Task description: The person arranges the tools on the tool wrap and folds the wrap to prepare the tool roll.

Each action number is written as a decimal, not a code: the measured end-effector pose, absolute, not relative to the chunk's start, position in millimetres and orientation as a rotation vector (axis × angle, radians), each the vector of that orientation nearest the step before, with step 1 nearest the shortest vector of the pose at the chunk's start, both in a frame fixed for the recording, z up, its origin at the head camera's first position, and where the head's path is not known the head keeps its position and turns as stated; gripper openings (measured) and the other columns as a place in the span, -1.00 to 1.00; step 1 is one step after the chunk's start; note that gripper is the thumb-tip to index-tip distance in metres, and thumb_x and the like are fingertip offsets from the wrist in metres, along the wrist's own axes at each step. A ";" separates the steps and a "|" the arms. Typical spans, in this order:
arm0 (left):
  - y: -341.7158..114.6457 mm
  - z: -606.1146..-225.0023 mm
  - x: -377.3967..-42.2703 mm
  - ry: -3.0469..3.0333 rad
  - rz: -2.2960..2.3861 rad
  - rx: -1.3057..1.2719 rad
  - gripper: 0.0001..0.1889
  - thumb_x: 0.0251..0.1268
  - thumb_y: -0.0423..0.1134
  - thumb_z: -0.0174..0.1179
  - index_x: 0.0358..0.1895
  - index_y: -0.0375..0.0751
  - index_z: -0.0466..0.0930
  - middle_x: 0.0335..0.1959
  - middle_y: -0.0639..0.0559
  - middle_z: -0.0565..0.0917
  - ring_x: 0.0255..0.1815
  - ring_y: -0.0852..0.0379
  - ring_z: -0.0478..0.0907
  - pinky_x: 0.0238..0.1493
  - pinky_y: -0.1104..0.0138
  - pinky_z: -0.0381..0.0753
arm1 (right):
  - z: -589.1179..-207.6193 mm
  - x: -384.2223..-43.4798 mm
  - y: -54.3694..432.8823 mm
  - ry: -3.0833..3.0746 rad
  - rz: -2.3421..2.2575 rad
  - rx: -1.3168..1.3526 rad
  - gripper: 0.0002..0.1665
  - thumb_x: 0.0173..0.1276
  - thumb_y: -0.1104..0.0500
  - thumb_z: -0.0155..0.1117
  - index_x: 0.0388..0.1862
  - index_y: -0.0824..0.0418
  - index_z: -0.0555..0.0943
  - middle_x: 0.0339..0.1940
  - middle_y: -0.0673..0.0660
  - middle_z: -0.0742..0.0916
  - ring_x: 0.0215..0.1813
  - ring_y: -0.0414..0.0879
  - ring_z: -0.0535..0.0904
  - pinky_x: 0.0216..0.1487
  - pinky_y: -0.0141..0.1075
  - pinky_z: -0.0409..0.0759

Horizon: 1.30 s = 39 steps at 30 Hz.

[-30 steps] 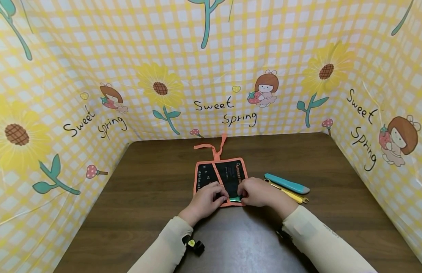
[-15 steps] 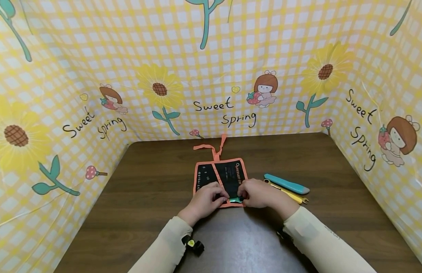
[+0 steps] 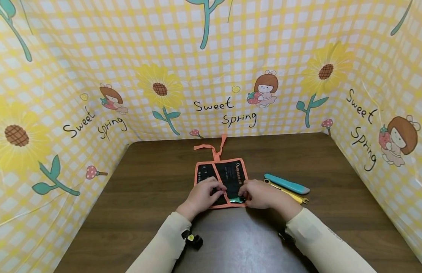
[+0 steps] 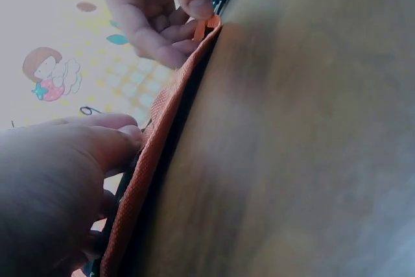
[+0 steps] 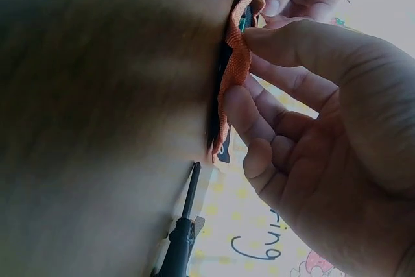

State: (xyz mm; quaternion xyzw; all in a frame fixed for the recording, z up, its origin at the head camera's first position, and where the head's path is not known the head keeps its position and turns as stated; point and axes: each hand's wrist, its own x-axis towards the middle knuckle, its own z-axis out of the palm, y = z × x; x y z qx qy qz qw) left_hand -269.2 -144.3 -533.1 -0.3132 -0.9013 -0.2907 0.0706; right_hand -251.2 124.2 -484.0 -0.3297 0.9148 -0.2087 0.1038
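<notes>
Black, orange-trimmed pouch (image 3: 230, 180), 2 hands (image 3: 204, 193) (image 3: 261, 193) on it

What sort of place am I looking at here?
Probably a small indoor work area, judging by the wood-grain table, the yellow checked cloth hung around three of its sides, and the black, orange-trimmed pouch laid out there.
</notes>
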 end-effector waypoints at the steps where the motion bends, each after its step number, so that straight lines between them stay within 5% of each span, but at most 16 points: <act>1: -144.4 -532.7 -269.4 -2.723 -0.862 -0.943 -0.89 0.46 -0.13 0.38 -0.05 0.18 0.81 -0.23 0.38 0.56 -0.33 0.32 0.51 -0.34 0.35 0.53 | -484.6 -251.0 125.6 2.702 -0.629 -0.977 -0.71 0.29 0.27 0.46 0.00 0.14 0.79 -0.23 -0.04 0.64 -0.24 -0.19 0.56 -0.12 -0.19 0.61; 10: -145.6 -533.9 -271.2 -2.806 -0.750 -0.950 -0.80 0.52 -0.13 0.32 0.07 0.26 0.79 -0.25 0.35 0.50 -0.32 0.34 0.48 -0.32 0.36 0.52 | -485.4 -250.8 149.2 2.687 -0.829 -0.976 -0.76 0.43 0.28 0.39 0.04 0.19 0.77 -0.16 0.00 0.66 -0.25 -0.25 0.58 -0.17 -0.26 0.63; 39: -144.5 -537.7 -268.3 -2.788 -0.804 -0.870 -0.88 0.46 -0.14 0.38 -0.17 0.30 0.72 -0.32 0.36 0.48 -0.39 0.31 0.44 -0.40 0.36 0.47 | -481.7 -250.9 250.9 2.848 -1.035 -0.591 -0.71 0.45 0.25 0.42 0.12 0.24 0.73 -0.10 0.02 0.69 -0.09 -0.08 0.61 -0.08 -0.10 0.61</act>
